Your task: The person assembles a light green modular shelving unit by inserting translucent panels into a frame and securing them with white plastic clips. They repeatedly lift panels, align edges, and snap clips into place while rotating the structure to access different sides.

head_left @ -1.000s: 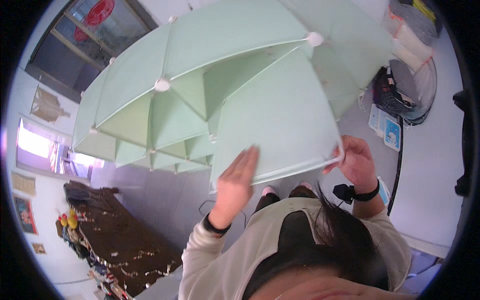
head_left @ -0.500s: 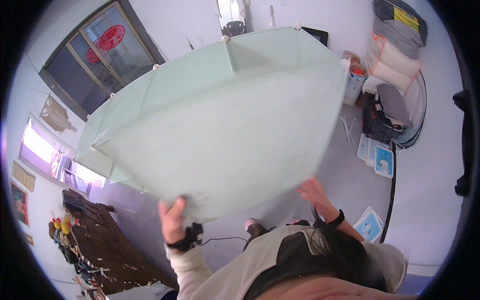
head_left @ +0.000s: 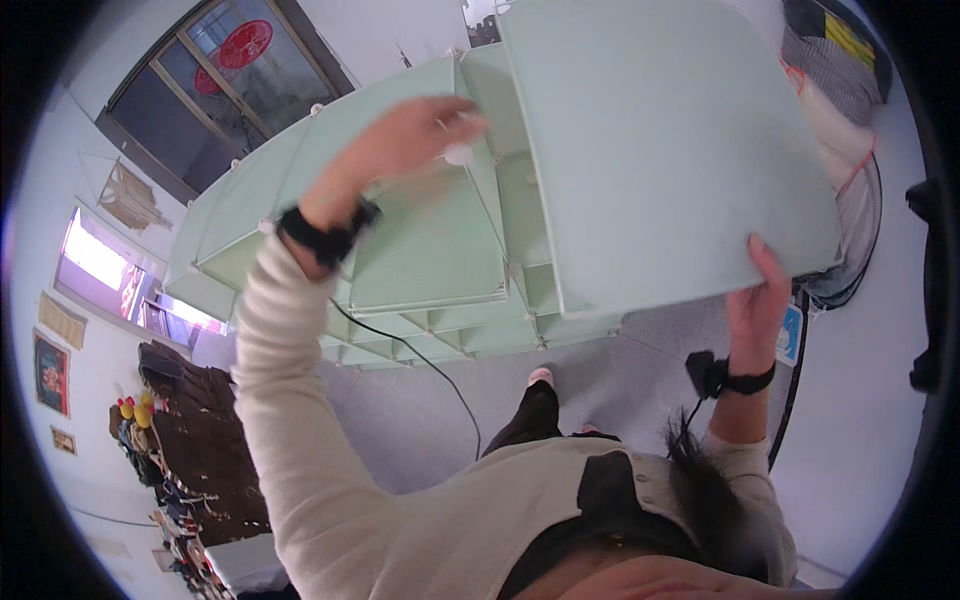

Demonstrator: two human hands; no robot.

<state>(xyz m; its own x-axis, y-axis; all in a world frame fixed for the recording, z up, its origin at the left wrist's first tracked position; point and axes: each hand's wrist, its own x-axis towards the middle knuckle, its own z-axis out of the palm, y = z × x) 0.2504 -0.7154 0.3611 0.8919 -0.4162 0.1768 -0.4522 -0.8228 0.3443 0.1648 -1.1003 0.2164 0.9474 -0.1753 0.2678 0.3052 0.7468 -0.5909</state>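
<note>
A large pale green panel (head_left: 670, 150) is raised at the right, its far part running out of the picture. My right hand (head_left: 758, 295) grips its lower right edge, the thumb on the face towards me and the other fingers hidden behind. My left hand (head_left: 420, 135) is stretched over a pale green cube shelf (head_left: 430, 250), close to a white round connector (head_left: 458, 153). Its fingers are smeared by motion, so whether it pinches anything is unclear. The shelf's compartments show to the left of the panel and below it.
A black cable (head_left: 420, 355) hangs in front of the shelf. At left stands a dark brown piece of furniture (head_left: 205, 440) with items along it. Bundled bedding and bags (head_left: 835, 120) lie at the far right. A glass door (head_left: 215, 95) is at the back left.
The panel has swung from lying across the shelf's front to the right, uncovering the compartments. My left hand has left its lower edge and moved up over the shelf. The right hand has moved right.
</note>
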